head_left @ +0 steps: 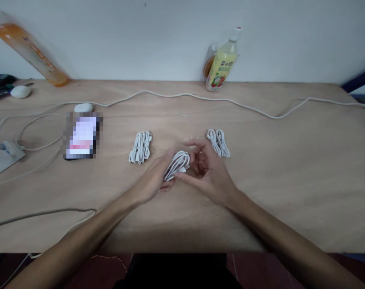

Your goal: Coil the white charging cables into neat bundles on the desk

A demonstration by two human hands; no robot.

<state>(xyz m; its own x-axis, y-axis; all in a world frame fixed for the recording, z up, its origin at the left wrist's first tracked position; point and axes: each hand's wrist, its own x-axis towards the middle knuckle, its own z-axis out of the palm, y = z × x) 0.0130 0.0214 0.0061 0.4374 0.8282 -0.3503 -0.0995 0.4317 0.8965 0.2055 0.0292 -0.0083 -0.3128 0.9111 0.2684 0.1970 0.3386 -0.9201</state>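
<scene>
In the left hand [152, 178], white cable [178, 162], slim, smoothly looped

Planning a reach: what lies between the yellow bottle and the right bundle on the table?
Head view: the long white cable crosses between the bottle and the bundle, touching neither.

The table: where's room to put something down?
Most room: right of the right cable bundle, between the long white cord and right forearm. A smaller patch lies between phone and left cable bundle. It's crowded at the left, with loose wires, and around the held cable.
</scene>
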